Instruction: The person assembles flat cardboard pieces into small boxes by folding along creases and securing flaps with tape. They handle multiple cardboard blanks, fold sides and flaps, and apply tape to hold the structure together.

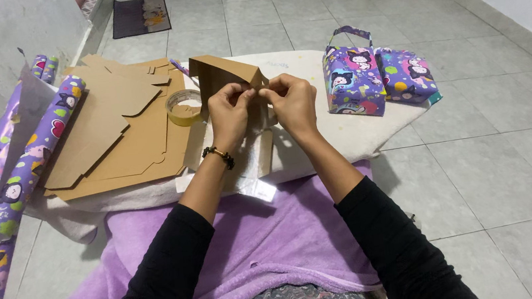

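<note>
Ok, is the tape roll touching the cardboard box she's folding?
Cannot tell. In the head view the tape roll lies right beside the cardboard box held by both hands, but no clear contact or gap shows between them.

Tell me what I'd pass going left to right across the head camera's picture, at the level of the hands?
Rolls of purple wrapping paper → stack of flat brown cardboard → roll of tape → left hand and right hand, both pinching the folded cardboard piece → two purple wrapped packages.
</note>
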